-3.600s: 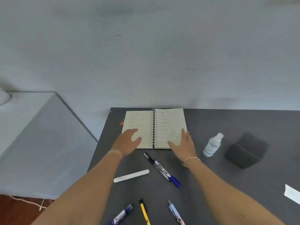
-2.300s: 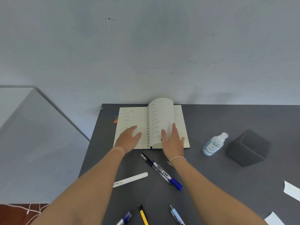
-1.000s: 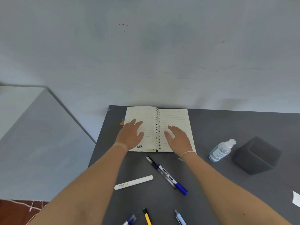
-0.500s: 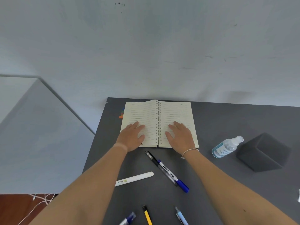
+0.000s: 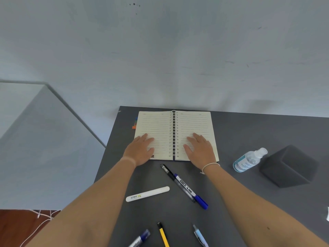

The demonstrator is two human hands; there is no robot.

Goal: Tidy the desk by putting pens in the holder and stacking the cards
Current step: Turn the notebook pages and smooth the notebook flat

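An open spiral notebook (image 5: 175,125) lies at the far edge of the dark desk (image 5: 240,132). My left hand (image 5: 140,150) rests flat on its left page and my right hand (image 5: 200,150) flat on its right page; neither holds anything. Just in front lie a black pen (image 5: 168,172) and a blue-capped marker (image 5: 191,192) side by side, and a white pen (image 5: 147,193). At the near edge are a blue marker (image 5: 140,238), a yellow pen (image 5: 163,235) and a light-blue pen (image 5: 200,236). The dark square holder (image 5: 289,166) stands at the right. A white card's corner (image 5: 327,213) shows at the right border.
A small clear spray bottle (image 5: 249,160) lies just left of the holder. Coloured index tabs (image 5: 134,123) stick out at the notebook's left side. The wall rises right behind the desk. A pale surface (image 5: 35,139) sits lower at the left, with a white cord (image 5: 41,221) on the floor.
My right hand turned pages from right to left, and the notebook now lies flat open on blank lined pages. Both hands have settled flat on the pages.
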